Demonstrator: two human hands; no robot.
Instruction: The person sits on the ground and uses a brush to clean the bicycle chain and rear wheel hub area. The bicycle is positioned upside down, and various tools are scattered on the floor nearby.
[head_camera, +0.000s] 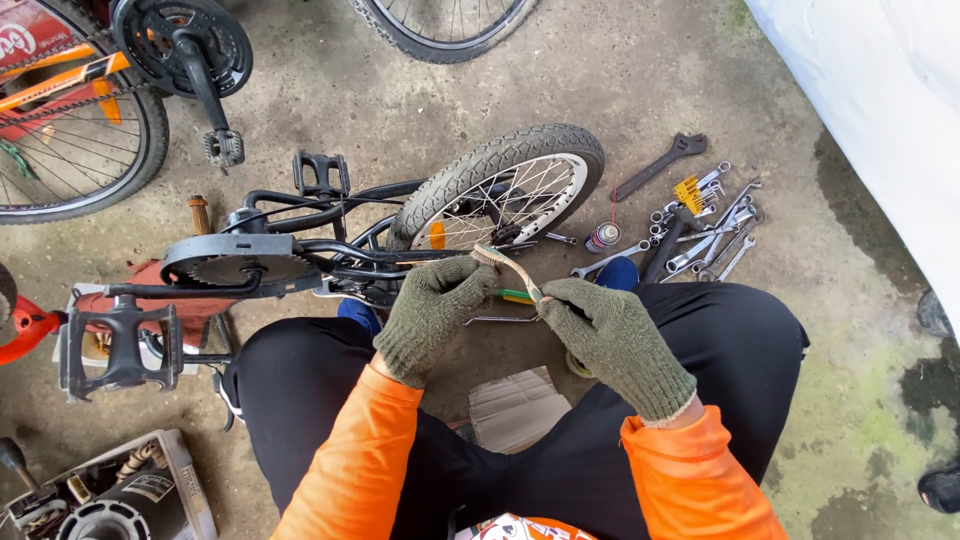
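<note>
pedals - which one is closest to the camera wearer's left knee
The black platform pedal at the lower left, on the crank of the overturned small bike. The other two pedals sit farther up, away from the knee.

Coarse olive knitted cloth gloves on both hands, left (432, 315) and right (610, 338); smooth orange fabric sleeves (350, 460). Worn, frayed bristles on a pale plastic brush (508, 268). Bright polished metal wrenches (705, 235), matt knobbly rubber tyre (500, 150), rough stained concrete floor (620, 80), matt black plastic pedal (122, 345).
</note>
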